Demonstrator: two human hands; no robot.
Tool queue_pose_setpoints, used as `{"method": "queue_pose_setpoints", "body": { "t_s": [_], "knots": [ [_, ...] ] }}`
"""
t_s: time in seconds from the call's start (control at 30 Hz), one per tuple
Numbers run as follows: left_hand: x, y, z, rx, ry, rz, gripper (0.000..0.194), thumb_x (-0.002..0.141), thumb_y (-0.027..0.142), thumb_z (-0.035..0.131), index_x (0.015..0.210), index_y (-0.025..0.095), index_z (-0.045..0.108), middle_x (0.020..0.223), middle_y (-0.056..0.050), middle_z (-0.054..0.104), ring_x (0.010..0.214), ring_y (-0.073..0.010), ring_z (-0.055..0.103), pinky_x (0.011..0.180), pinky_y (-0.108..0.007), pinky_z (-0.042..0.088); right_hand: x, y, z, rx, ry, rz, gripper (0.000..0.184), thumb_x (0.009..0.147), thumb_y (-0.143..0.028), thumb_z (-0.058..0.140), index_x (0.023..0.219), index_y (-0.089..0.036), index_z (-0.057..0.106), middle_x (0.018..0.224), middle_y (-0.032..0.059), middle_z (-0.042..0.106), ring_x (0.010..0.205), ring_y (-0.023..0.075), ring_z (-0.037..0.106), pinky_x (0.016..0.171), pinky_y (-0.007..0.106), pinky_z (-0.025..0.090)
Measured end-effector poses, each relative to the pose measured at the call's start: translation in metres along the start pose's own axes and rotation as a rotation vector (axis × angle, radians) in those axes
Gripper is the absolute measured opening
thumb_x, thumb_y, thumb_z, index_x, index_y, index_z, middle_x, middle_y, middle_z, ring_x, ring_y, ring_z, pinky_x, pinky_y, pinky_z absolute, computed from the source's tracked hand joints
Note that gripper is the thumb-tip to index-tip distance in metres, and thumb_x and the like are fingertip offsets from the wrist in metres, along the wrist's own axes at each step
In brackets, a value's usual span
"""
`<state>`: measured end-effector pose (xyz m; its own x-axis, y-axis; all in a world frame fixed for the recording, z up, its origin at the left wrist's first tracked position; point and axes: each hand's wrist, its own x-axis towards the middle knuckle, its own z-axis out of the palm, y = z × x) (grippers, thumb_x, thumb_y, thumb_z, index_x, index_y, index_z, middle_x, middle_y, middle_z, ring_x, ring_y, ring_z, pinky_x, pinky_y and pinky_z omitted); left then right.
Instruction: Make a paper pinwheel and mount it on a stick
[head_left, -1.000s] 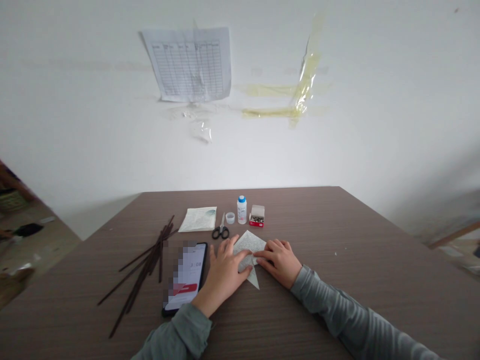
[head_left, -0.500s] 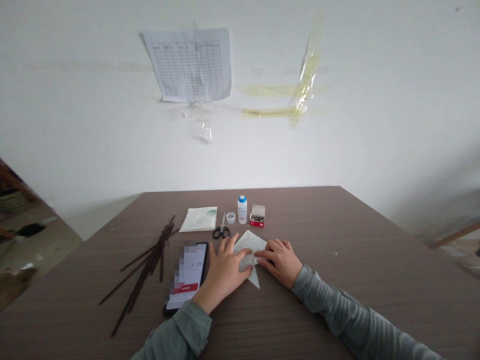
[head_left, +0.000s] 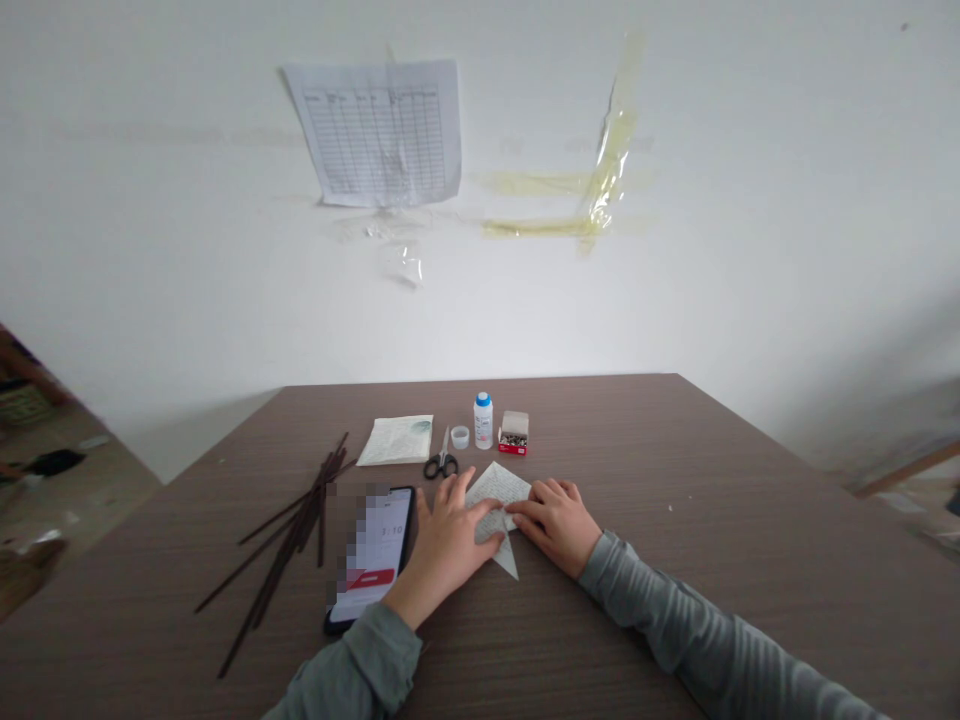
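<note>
A folded piece of printed paper [head_left: 496, 484] lies on the table between my hands, one point toward the back and a narrow point toward me. My left hand [head_left: 448, 545] rests over its left side with fingers spread, the thumb and index finger pressing on the sheet. At the right edge, my right hand [head_left: 561, 520] has its fingers curled and pinches the paper near the middle fold. The two index fingertips nearly meet there. Part of the paper is hidden under both hands.
Left of my left hand lies a phone [head_left: 375, 570] with a timer, beyond it several dark brown sticks [head_left: 300, 525]. Behind are a white packet [head_left: 396, 441], scissors [head_left: 441, 465], a small cup [head_left: 460, 437], a blue-capped bottle [head_left: 484, 424] and a red box [head_left: 514, 438] of small metal pieces.
The phone's timer has advanced. The whole view has shifted very slightly; both hands keep the same hold on the paper.
</note>
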<state>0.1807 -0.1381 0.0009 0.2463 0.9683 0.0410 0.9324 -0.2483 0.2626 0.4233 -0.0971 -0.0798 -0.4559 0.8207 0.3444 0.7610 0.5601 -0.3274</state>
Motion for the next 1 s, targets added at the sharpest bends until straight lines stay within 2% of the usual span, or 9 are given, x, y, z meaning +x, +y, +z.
{"method": "queue_pose_setpoints", "body": {
  "t_s": [0.17,0.3,0.47,0.63,0.87,1.0],
  "knots": [
    [0.0,0.0,-0.003,-0.046,0.037,-0.026,0.042,0.106,0.023,0.102,0.147,0.036,0.101,0.2,-0.018,0.065,0.187,-0.057,0.057,0.152,-0.099,0.037,-0.002,0.009,0.006,0.018,0.028,-0.051,0.032,0.126,-0.043,0.074,0.14,-0.044,0.103,0.114,0.0129,0.09,0.115,0.0401,0.086,0.115,0.068,0.069],
    [0.0,0.0,-0.001,-0.054,0.041,-0.027,0.049,0.106,0.022,0.1,0.153,0.036,0.099,0.199,-0.018,0.067,0.186,-0.0561,0.058,0.152,-0.098,0.038,-0.001,0.02,0.009,0.062,0.07,-0.082,0.031,0.126,-0.043,0.073,0.132,-0.044,0.104,0.107,0.0105,0.091,0.108,0.0377,0.088,0.116,0.069,0.071],
    [-0.001,-0.005,0.007,-0.014,0.052,-0.028,0.056,0.11,0.021,0.092,0.165,0.031,0.092,0.19,-0.02,0.075,0.181,-0.0535,0.063,0.151,-0.096,0.042,-0.001,0.03,0.007,0.162,0.103,-0.088,0.033,0.128,-0.043,0.07,0.127,-0.042,0.102,0.102,0.0072,0.096,0.101,0.0338,0.092,0.127,0.069,0.068],
    [-0.001,-0.014,0.008,0.0,0.026,-0.036,0.056,0.112,0.023,0.087,0.167,0.032,0.089,0.175,-0.018,0.085,0.17,-0.048,0.072,0.152,-0.088,0.045,-0.001,0.035,-0.001,0.247,0.139,-0.05,0.035,0.129,-0.041,0.067,0.126,-0.036,0.102,0.087,0.0028,0.094,0.089,0.0296,0.092,0.135,0.065,0.064],
    [-0.002,-0.02,0.002,-0.029,-0.036,-0.009,0.064,0.114,0.015,0.079,0.173,0.038,0.085,0.18,-0.013,0.085,0.179,-0.0452,0.068,0.155,-0.09,0.04,0.004,0.041,-0.016,0.217,0.16,-0.041,0.033,0.117,-0.028,0.072,0.133,-0.031,0.101,0.124,0.0129,0.1,0.118,0.0351,0.094,0.117,0.056,0.075],
    [-0.002,-0.022,0.006,-0.031,-0.044,0.005,0.073,0.114,0.01,0.076,0.179,0.042,0.081,0.183,-0.011,0.083,0.184,-0.0441,0.065,0.156,-0.09,0.039,0.003,0.038,-0.017,0.247,0.082,-0.079,0.056,0.1,-0.012,0.072,0.144,-0.035,0.099,0.151,0.0126,0.098,0.14,0.0374,0.092,0.129,0.062,0.072]
  ]
}}
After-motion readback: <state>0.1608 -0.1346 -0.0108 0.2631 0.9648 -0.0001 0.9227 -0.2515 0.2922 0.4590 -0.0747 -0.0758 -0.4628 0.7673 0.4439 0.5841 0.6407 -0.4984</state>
